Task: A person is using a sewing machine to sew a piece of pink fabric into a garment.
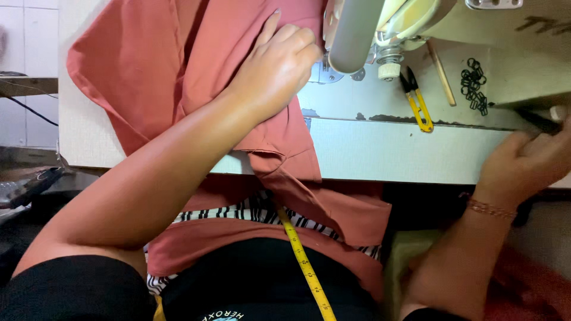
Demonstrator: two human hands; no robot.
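Fabric (148,65) under left hand (276,68) — right hand (526,163) at table edge (386,151)

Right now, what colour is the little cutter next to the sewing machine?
The little cutter has yellow handles and dark blades, seen in the head view.

Even, soft indoor light (slight blur throughout), lower corners dim.

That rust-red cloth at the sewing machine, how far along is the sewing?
Done: the rust-red cloth lies spread on the table, one end hanging into the lap. In hand: the left hand presses it flat beside the sewing machine; the right hand grips the table edge. Left: no finished seam shows, and the yellow thread snips lie unused.
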